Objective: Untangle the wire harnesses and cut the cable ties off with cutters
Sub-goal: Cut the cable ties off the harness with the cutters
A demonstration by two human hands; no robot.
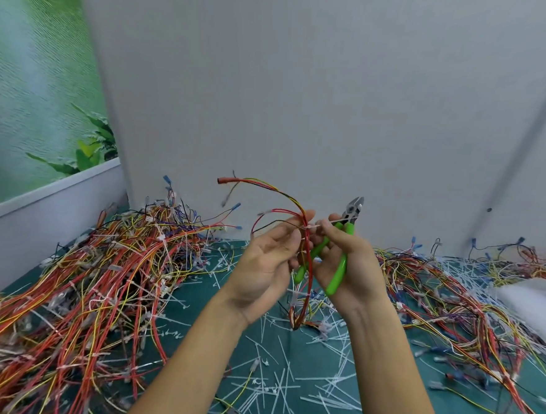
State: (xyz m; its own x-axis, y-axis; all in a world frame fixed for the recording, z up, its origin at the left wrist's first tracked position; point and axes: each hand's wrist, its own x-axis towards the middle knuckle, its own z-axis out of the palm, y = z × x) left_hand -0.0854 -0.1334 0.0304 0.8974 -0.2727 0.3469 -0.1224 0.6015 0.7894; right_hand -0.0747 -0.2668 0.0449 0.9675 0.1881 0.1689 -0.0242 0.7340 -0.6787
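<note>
Pinching a red-and-yellow wire harness [308, 267] upright in our left hand [266, 266], we grip green-handled steel cutters [339, 273], nose up, in our right hand [350, 260].

The left hand [263, 264] and right hand [348, 260] were bare. The left forearm [189, 362] and right forearm [392, 377] were bare too, slender, right down to the picture's lower edge (anything worn higher lay out of view).

Plain grey wall [306, 80], green leafy roller blind [38, 77] at left, teal table covering [204, 291], soft even light
</note>
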